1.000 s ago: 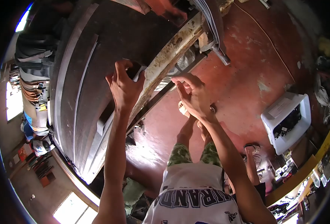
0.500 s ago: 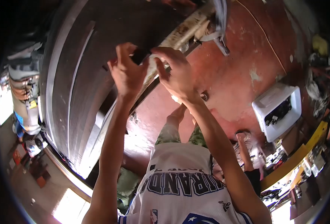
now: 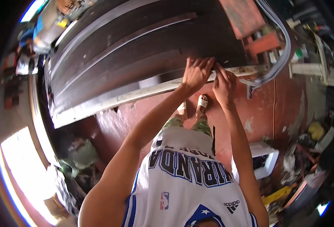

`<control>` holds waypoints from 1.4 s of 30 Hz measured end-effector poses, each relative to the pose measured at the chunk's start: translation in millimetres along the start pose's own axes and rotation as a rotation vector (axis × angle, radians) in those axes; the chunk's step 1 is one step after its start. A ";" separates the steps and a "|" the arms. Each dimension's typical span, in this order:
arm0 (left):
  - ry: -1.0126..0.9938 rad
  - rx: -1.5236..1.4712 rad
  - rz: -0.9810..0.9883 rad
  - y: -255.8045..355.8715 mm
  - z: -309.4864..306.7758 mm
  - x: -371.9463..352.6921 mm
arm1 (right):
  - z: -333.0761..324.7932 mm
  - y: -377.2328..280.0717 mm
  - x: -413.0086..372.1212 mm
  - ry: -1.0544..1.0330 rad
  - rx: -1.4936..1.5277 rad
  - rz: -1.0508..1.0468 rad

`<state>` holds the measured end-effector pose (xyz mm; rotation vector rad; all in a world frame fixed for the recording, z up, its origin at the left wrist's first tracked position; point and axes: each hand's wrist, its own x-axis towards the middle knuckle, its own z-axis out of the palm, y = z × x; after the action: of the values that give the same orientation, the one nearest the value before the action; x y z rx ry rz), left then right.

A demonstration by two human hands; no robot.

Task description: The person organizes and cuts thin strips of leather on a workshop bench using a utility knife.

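Both hands are close together over the near edge of a dark worktable [image 3: 136, 45]. My left hand [image 3: 197, 73] lies toward the tabletop with its fingers bent and close together. Just to its right, my right hand [image 3: 224, 84] has its fingers drawn together, pointing up toward the left fingertips. Something small and dark seems to be between the fingertips, too hidden to name. Long thin dark strips [image 3: 136, 36] lie along the tabletop to the left of the hands.
A bundle of grey strips [image 3: 286, 49] curves down at the right, beside a red metal piece [image 3: 263, 43]. A white bin [image 3: 263, 148] with dark contents stands on the red floor [image 3: 257, 109]. Green cloth [image 3: 84, 154] lies low at the left.
The view has turned, so the table now runs across the frame. My hands have come down from above the table to its edge and closer together. A co-worker's leg has left view.
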<state>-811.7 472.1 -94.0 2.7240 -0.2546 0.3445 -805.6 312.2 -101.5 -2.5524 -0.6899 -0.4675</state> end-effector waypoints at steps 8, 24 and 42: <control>-0.001 0.008 -0.031 -13.2 -11.8 -32.4 | -9.1 5.8 10.9 -0.025 0.048 -0.094; -0.008 -0.026 -0.053 -140.9 -108.2 -138.1 | -23.9 -4.4 21.1 -0.119 0.152 -0.094; 0.142 -0.040 0.020 -141.9 -82.8 -127.9 | -29.7 -13.3 22.4 -0.212 0.066 -0.021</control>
<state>-919.0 650.3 -103.9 2.6446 -0.2469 0.5297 -800.5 316.2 -62.6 -2.5569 -0.7939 -0.1785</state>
